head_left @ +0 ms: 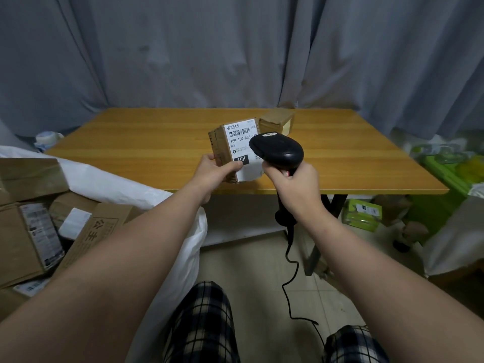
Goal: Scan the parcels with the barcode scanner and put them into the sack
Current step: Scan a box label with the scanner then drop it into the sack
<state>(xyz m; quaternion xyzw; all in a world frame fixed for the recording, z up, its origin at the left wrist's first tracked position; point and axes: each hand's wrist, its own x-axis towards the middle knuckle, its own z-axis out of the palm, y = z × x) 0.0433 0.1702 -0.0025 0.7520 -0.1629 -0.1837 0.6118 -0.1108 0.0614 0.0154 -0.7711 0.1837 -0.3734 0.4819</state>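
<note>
Left hand (211,171) pinches brown cardboard parcel (219,149), white label (242,142) reading "15H-159-A03", long axis toward 12 o'clock. Right hand (296,184) grips black handheld barcode scanner (277,150), head pointing 10 o'clock.

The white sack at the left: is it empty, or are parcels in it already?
Not empty. The white sack is open, and several cardboard parcels lie inside its mouth. How full it is, I cannot tell.
</note>
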